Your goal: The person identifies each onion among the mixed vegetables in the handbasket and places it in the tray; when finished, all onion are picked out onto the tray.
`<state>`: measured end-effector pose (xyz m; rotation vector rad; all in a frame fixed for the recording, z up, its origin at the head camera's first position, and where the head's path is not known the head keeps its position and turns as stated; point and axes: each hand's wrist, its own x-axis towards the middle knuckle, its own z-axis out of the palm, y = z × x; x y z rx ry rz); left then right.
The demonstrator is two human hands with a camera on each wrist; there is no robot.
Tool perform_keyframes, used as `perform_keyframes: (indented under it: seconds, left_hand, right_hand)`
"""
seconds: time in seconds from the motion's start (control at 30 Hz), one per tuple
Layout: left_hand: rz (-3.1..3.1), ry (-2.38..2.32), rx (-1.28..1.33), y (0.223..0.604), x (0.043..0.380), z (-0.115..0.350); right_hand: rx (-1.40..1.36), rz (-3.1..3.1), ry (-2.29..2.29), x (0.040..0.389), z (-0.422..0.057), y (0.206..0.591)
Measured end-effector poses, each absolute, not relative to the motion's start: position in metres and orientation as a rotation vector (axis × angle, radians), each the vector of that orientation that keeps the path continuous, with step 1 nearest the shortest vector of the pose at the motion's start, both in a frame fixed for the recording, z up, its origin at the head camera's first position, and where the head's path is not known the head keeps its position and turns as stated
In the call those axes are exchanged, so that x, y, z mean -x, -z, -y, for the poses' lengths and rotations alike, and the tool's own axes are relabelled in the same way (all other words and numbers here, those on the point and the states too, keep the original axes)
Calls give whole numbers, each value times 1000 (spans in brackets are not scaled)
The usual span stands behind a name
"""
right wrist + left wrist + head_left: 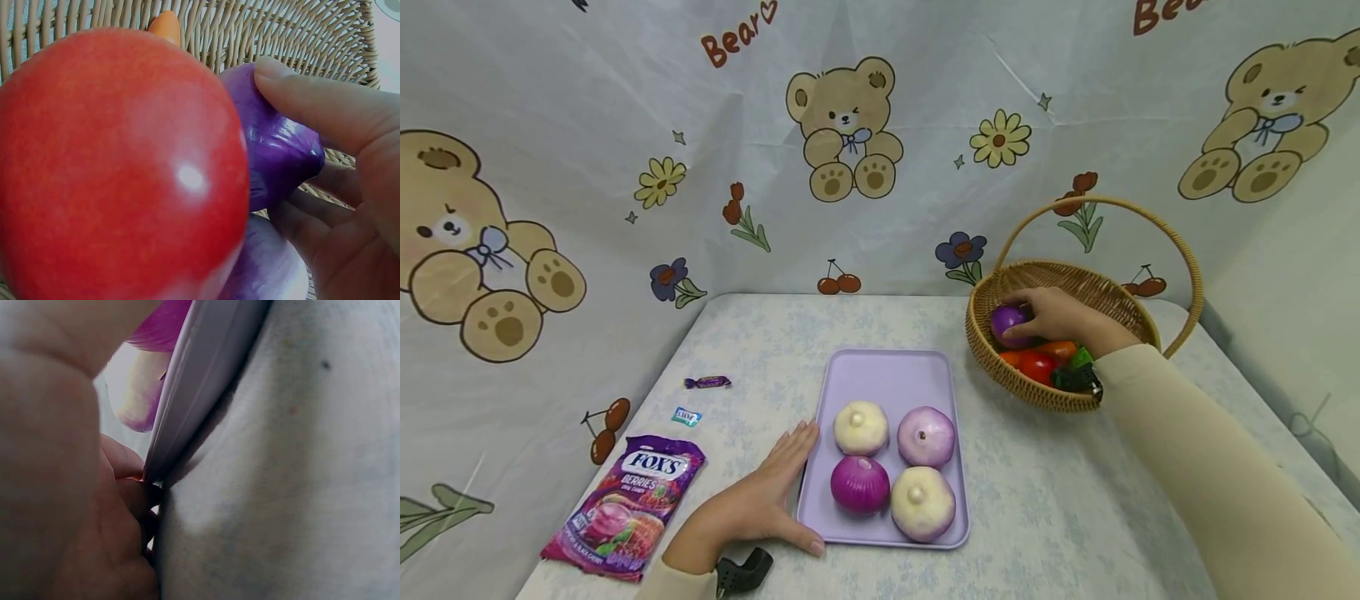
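Observation:
Inside the wicker basket (pixel 1060 402), my right hand (pixel 1063 317) grips a purple onion (pixel 1009 325). The right wrist view shows the thumb on one side of this onion (pixel 275 147) and fingers on the far side; a paler purple onion (pixel 269 262) lies beneath. A big red tomato (pixel 119 169) hides part of it. My left hand (pixel 763 496) touches the left edge of the lilac tray (pixel 887 371), fingers extended and thumb near the front corner. On the tray sit several onions: a magenta one (pixel 860 484), a pale purple one (pixel 927 437) and whitish ones (pixel 922 503).
Carrots (pixel 1057 351) and something green (pixel 1081 358) are also in the basket, whose tall handle (pixel 1183 250) arches above. Left of the tray lie a purple candy bag (pixel 625 508), a wrapped candy (pixel 707 382) and a small blue packet (pixel 687 417). A bear-print cloth hangs behind.

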<state>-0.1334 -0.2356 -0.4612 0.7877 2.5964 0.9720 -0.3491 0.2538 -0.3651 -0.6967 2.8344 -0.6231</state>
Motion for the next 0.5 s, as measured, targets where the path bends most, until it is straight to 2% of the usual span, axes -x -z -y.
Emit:
perform_keyframes:
  seconds: [0.5]
  left_hand:
    - [-2592,-976,-788,460,133,235]
  right_hand:
    - [660,-2879,652,350,-253,366]
